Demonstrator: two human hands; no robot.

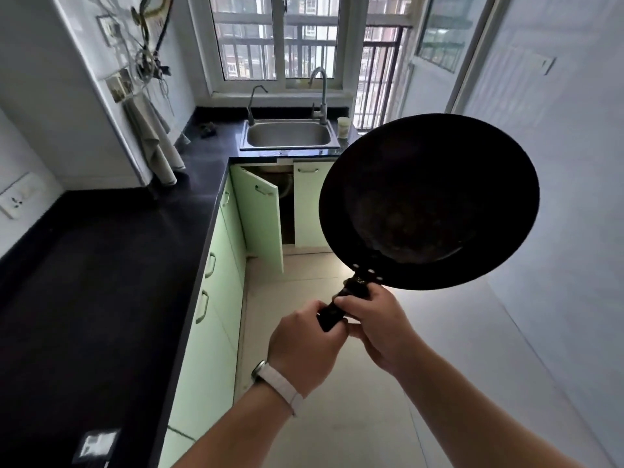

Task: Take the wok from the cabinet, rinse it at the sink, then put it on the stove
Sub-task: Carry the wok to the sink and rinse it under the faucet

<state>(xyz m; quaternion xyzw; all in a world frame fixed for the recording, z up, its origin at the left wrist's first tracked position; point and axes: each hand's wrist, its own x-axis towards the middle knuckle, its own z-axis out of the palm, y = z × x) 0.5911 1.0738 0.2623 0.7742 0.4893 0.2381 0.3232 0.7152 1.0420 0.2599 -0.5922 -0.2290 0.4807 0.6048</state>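
- Holding the wok (429, 201) up in mid-air w/ both hands, well short of the sink (288, 134) and to its right in view; bowl tilted so the dark inside faces the camera.
- Left hand (305, 336) is wrapped shut round the butt end of the wok's handle (341, 304); right hand (371, 319) is closed on the handle nearer the rivets, fingers curled over the top. Both are tight grips, no open fingers.
- Wok looks dry and not yet rinsed, I'd judge: cabinet step done, sink step next.
- Below the sink, a cabinet door (261, 214) hangs open into the aisle, pipe showing behind it.
- At the sink's back edge stand a tall faucet (320, 96) on the right and a thin one (254, 103) on the left; a pale cup (343, 127) sits just right of the basin.
- Left of the sink the black countertop (111, 265) runs toward the camera. No stove in view.
- Risks:
  - wide rim could clip the tall faucet or knock the cup when lowering into the basin, since the wok looks nearly as broad as the sink;
  - open door is a shin/hip catch while walking up;
  - heavy pan on a short handle could twist in the grip once wet.
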